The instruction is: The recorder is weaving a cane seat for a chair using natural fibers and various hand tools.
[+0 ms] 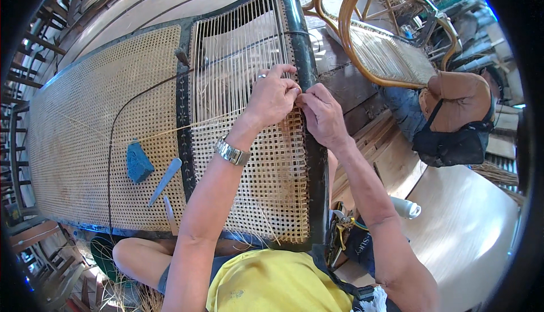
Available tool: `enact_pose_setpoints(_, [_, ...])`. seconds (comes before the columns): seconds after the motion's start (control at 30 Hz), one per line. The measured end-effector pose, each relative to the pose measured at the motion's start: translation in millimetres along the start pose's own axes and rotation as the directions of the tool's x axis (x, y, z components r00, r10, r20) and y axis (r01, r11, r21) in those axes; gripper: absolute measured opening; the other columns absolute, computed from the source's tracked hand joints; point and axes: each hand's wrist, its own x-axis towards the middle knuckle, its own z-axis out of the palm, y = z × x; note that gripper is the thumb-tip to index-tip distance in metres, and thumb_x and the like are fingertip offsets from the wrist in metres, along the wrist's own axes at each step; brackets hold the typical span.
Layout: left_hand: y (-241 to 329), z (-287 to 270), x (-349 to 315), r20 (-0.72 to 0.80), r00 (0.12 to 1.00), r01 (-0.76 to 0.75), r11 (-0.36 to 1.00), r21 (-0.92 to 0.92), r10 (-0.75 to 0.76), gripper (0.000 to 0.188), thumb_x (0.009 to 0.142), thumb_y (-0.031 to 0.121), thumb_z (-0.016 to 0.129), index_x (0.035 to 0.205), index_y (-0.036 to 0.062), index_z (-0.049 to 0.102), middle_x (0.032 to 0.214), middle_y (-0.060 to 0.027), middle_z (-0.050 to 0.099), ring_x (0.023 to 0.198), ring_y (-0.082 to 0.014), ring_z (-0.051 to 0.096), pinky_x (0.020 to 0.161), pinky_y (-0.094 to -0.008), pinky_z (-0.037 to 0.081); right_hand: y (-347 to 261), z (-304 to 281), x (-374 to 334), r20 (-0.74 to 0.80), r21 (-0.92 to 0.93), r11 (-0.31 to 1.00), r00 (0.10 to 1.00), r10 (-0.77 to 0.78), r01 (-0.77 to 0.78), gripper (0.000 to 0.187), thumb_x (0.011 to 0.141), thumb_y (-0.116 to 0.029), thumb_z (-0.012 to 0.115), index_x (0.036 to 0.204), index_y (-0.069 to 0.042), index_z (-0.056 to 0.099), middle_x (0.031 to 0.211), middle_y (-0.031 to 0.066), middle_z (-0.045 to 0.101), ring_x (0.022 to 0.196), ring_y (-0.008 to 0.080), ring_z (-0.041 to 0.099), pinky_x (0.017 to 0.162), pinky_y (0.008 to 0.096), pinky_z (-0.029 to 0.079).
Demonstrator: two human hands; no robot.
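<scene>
a long strand that could snag

i see a blue block point(139, 163), then the strand point(164, 133) crossing to the half-woven panel point(249, 182); a careless tug might kink it. left hand point(272, 98) and right hand point(324, 114) pinch at the frame's point(302, 46) right edge, contents hidden from me; slipping could slacken rows.

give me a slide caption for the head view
Left hand and right hand, close together at the edge of a partly woven cane panel in a dark frame.

Cane panel point(68, 125); on it blue block point(138, 163), pale blade point(165, 182), dark cord point(109, 176)
</scene>
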Motion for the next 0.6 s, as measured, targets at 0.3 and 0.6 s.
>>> enact_pose_setpoints(0.3, [-8.0, -11.0, -17.9, 0.001, 0.999, -0.042, 0.961, -0.272, 0.044, 0.021, 0.089, 0.022, 0.075, 0.093, 0.0005, 0.076, 0.139, -0.0183, 0.059, 0.13, -0.0331, 0.054, 0.111, -0.0418, 0.043, -15.7, 16.8, -18.0, -0.186, 0.075, 0.97, 0.953, 0.241, -0.23, 0.017, 0.084, 0.006, 0.07, 0.097, -0.004, 0.068, 0.09, 0.0112, 0.058, 0.088, 0.0321, 0.056, 0.08, 0.0429, 0.046])
enact_pose_setpoints(0.6, [3.2, -5.5, -11.9, -0.026, 0.998, 0.046, 0.995, -0.091, -0.049, 0.016, 0.093, 0.017, 0.073, 0.097, 0.0027, 0.079, 0.149, -0.0166, 0.053, 0.136, -0.0305, 0.049, 0.114, -0.0427, 0.039, -17.0, 17.8, -16.7, -0.182, 0.077, 0.962, 0.945, 0.271, -0.262, 0.011, 0.087, 0.004, 0.068, 0.095, -0.003, 0.065, 0.089, 0.0123, 0.057, 0.088, 0.0337, 0.054, 0.08, 0.0432, 0.046])
